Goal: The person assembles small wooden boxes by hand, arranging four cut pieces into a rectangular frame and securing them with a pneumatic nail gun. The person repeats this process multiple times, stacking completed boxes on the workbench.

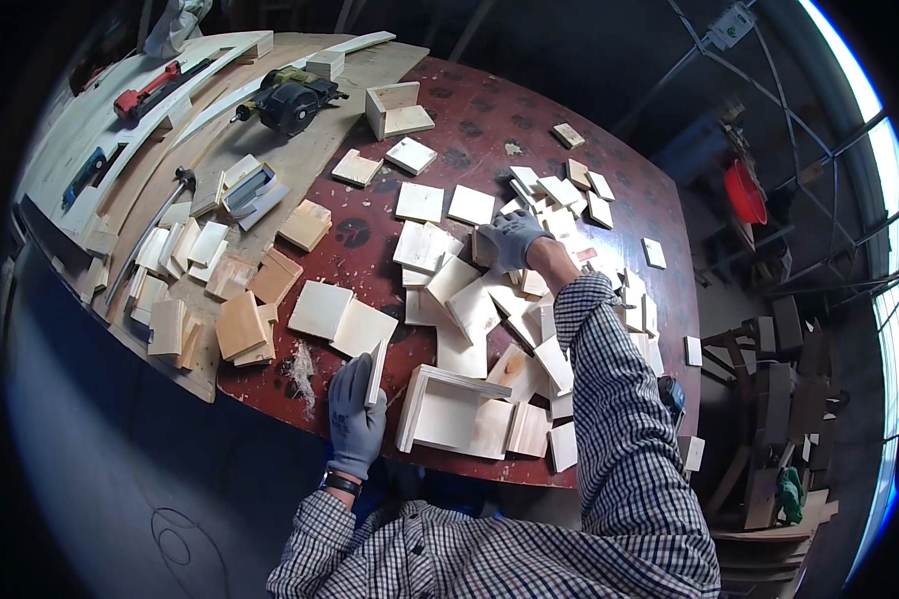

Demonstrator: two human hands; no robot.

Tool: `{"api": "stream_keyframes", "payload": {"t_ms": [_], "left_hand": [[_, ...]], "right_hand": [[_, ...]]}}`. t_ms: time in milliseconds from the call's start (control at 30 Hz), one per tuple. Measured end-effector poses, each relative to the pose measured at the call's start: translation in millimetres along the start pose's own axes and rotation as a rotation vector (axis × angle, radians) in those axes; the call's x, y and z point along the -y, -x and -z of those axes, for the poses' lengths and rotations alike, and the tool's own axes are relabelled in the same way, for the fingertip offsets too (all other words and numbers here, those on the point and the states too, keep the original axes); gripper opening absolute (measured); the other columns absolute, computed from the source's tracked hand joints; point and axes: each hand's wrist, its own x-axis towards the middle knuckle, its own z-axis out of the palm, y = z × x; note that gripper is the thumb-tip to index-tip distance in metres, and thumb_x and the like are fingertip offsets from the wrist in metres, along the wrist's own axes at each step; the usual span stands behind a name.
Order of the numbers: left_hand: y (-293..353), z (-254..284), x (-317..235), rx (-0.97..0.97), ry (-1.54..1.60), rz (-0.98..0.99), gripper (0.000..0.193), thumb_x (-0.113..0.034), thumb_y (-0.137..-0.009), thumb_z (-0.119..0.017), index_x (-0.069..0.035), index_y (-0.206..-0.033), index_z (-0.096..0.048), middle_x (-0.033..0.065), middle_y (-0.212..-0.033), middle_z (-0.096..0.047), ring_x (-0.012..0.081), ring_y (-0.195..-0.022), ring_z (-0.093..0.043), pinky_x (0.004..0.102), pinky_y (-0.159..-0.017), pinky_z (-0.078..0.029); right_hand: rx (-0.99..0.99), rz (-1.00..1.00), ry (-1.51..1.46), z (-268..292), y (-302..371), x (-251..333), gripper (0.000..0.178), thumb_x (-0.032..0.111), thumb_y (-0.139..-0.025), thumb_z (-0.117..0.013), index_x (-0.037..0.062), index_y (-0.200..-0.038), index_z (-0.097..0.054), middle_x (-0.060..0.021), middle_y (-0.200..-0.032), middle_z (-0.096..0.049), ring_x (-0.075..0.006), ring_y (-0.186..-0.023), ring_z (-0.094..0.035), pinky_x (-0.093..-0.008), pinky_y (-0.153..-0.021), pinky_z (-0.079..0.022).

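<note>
Checked cloth sleeves [624, 429], left gloved grip [356, 414] pinching thin board [377, 372] — right gloved grip [513, 239] among wooden squares [470, 205], hold unclear

The pale blocks [320, 309] and the piece [377, 373] in the left hand [357, 413] are bare wood, smooth and matt. The red tabletop [459, 138] shines glossily, roughened by crumbly sawdust [302, 371]. The gloves [514, 238] look like matt fabric, the shirt [624, 409] is woven cloth, and the red basin [744, 193] resembles smooth plastic.

I'm at a dark red table [479, 95], light glaring off its right half. Bluish floor [120, 439] lower left. Dark room beyond me; metal struts [778, 80] right, bright window strip [891, 185] behind. Dark wood pile [781, 394] on my right.
</note>
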Motion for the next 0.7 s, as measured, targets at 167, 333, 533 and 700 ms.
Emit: {"api": "stream_keyframes", "payload": {"t_ms": [167, 333, 533, 700], "left_hand": [[-1.2, -2.5, 0.3, 0.01, 0.012, -0.017, 0.055, -0.018, -0.102, -0.057, -0.001, -0.153, -0.049, 0.0194, -0.15, -0.057, 0.0404, -0.137, -0.054, 0.0519, -0.119, -0.04], [-1.8, -2.7, -1.2, 0.013, -0.014, -0.007, 0.055, -0.011, -0.1, -0.058, -0.002, -0.153, -0.051, 0.0198, -0.15, -0.057, 0.0406, -0.138, -0.054, 0.0504, -0.119, -0.041], [-3.4, -2.5, -3.8, 0.042, -0.02, 0.027, 0.054, -0.014, -0.1, -0.057, -0.001, -0.152, -0.051, 0.02, -0.151, -0.057, 0.0419, -0.139, -0.052, 0.0522, -0.12, -0.038], [-1.5, 2.0, -3.4, 0.051, -0.032, 0.027, 0.056, -0.017, -0.101, -0.057, -0.001, -0.153, -0.051, 0.0198, -0.152, -0.056, 0.0413, -0.141, -0.051, 0.0521, -0.122, -0.037]], "right_hand": [[-0.222, -0.176, -0.155, -38.0, 67.7, -56.1, 0.076, 0.028, -0.078, -0.078, 0.0207, -0.151, -0.057, -0.0104, -0.149, -0.057, -0.0344, -0.139, -0.052, -0.0487, -0.117, -0.039], [-0.085, -0.309, -0.218, -49.5, 105.5, -104.1, 0.05, 0.023, -0.086, -0.066, 0.0217, -0.136, -0.071, -0.0108, -0.139, -0.066, -0.0333, -0.125, -0.063, -0.0432, -0.107, -0.049], [-0.393, -0.402, -0.159, -20.7, 55.5, -107.9, 0.046, 0.048, -0.096, -0.063, 0.0172, -0.129, -0.074, -0.015, -0.128, -0.07, -0.0373, -0.117, -0.067, -0.048, -0.098, -0.052], [-0.196, -0.337, -0.134, -15.8, -32.2, -70.6, 0.064, 0.05, -0.094, -0.067, 0.0198, -0.15, -0.056, -0.0159, -0.143, -0.063, -0.0348, -0.135, -0.058, -0.0475, -0.109, -0.05]]}}
